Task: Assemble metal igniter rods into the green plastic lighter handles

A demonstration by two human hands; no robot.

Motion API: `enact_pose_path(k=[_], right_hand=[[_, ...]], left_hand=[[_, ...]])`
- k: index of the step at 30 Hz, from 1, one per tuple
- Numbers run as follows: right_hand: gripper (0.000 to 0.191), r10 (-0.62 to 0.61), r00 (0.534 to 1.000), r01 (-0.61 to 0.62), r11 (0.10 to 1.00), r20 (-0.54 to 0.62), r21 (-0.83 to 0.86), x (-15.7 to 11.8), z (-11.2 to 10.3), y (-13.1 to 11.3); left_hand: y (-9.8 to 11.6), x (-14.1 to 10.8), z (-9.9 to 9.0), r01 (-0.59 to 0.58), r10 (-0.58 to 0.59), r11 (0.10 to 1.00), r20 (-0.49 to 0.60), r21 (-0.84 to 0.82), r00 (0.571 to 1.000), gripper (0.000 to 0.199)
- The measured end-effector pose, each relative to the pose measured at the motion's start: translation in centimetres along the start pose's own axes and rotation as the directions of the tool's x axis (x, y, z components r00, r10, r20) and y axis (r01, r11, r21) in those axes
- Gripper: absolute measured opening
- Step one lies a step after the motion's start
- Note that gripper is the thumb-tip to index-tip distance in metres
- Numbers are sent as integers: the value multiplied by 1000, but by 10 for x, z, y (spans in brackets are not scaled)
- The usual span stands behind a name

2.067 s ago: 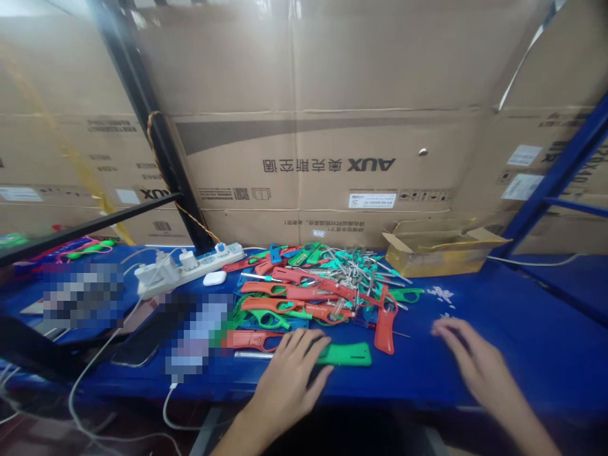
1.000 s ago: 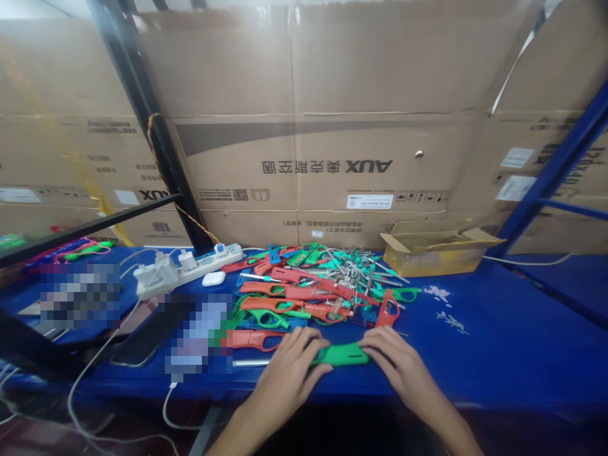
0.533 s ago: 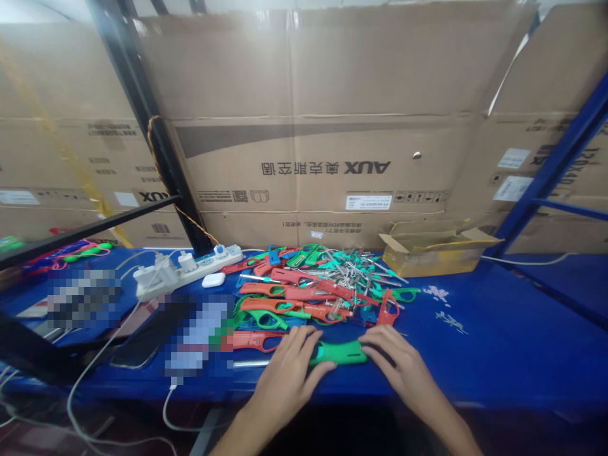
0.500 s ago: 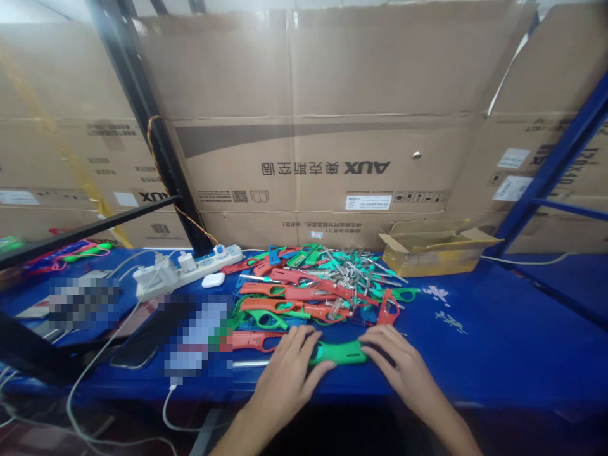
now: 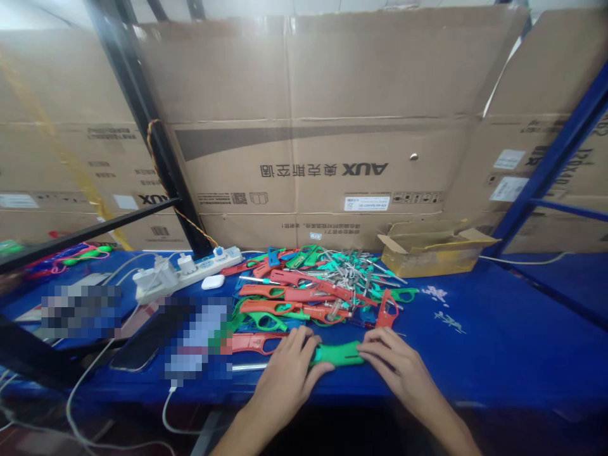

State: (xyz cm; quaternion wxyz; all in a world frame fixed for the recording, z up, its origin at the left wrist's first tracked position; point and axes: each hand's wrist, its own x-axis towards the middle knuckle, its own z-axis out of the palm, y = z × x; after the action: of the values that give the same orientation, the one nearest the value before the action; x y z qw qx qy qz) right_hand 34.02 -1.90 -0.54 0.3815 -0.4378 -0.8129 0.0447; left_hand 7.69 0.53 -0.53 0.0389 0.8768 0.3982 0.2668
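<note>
A green gas lighter (image 5: pixel 339 354) lies crosswise between my hands at the table's front edge, its metal tube pointing left. My left hand (image 5: pixel 295 362) is closed around its trigger end, hiding that part. At the other end, my right hand (image 5: pixel 392 358) pinches the butt of the handle between thumb and fingers. Just beyond my hands is a heap of orange-red lighter casings (image 5: pixel 304 295), with green and blue ones among them. Teal lighter parts with metal tubes (image 5: pixel 354 269) are piled at the heap's back right.
An open cardboard box (image 5: pixel 432 259) stands at the back right. Small pale pieces (image 5: pixel 444 316) lie on the blue table (image 5: pixel 513 342). To the left are a power strip (image 5: pixel 190 272), a white earbud case (image 5: pixel 213 282), a dark phone (image 5: pixel 145 339) and loose cables.
The green lighter and both hands stay in nearly the same place. My right fingers have shifted slightly left along the butt of the handle. The camera view has moved a little.
</note>
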Motion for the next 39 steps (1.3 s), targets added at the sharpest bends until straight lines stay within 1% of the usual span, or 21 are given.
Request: enact_pose_path(k=[3, 7, 9, 11, 13, 15, 18, 20, 22, 24, 26, 28, 29, 31, 33, 34, 37, 39], right_hand=[[18, -11, 1000, 11, 1000, -8, -9, -1, 2, 1], [15, 5, 1000, -5, 1000, 3, -18, -2, 4, -2], [15, 24, 999, -25, 999, -24, -27, -3, 3, -2], [21, 75, 992, -81, 995, -105, -59, -5, 1, 3], [24, 140, 966, -170, 977, -218, -130, -10, -4, 14], [26, 188, 939, -259, 937, -289, -232, -16, -10, 27], [35, 260, 916, -356, 878, -305, -322, -24, -14, 45], [39, 282, 918, -368, 867, -277, -335, -27, -13, 53], [41, 285, 930, -352, 872, -232, -340, -27, -12, 57], [40, 281, 936, -341, 874, -212, -346, -25, -13, 55], [36, 272, 933, -344, 866, -235, -364, -18, -14, 49], [31, 230, 942, -313, 867, -245, -388, -7, -15, 39], [28, 195, 956, -272, 874, -221, -402, -1, -14, 34], [23, 107, 990, -138, 887, -95, -441, 14, -8, 25], [19, 42, 998, -18, 877, 39, -481, 27, 0, 20], [17, 25, 997, 15, 872, 75, -490, 33, 3, 20], [13, -4, 994, 55, 873, 106, -485, 44, 8, 25], [13, -20, 995, 65, 883, 103, -464, 48, 5, 29]], left_hand=[[0, 0, 0, -3, 3, 1000, 1, 4, 1000, 30], [1, 0, -1, 10, -10, 1000, 20, 7, 1000, 29], [1, 0, -1, 18, -18, 1000, 35, 20, 999, 31], [1, 0, -1, 19, -21, 999, 49, 35, 999, 33], [1, 0, -1, 22, -24, 999, 48, 40, 999, 35], [2, 0, -2, 19, -20, 999, 35, 31, 999, 38], [3, 1, -3, 4, -4, 1000, 32, 0, 999, 37], [4, 1, -4, 1, 0, 1000, 44, -17, 999, 34], [5, 1, -4, 7, -6, 1000, 57, -23, 998, 33], [5, 1, -4, 16, -14, 1000, 71, -25, 997, 33], [5, 1, -4, 21, -19, 999, 84, -29, 996, 34], [4, 1, -3, 26, -23, 999, 89, -34, 996, 33], [4, 1, -3, 27, -24, 999, 90, -36, 996, 33], [4, 1, -3, 28, -24, 999, 89, -36, 996, 32], [5, 1, -3, 24, -21, 999, 86, -35, 996, 32], [5, 1, -3, 22, -19, 999, 86, -34, 996, 32], [5, 1, -3, 14, -12, 999, 88, -29, 996, 32], [5, 1, -3, 8, -6, 1000, 85, -22, 996, 32]])
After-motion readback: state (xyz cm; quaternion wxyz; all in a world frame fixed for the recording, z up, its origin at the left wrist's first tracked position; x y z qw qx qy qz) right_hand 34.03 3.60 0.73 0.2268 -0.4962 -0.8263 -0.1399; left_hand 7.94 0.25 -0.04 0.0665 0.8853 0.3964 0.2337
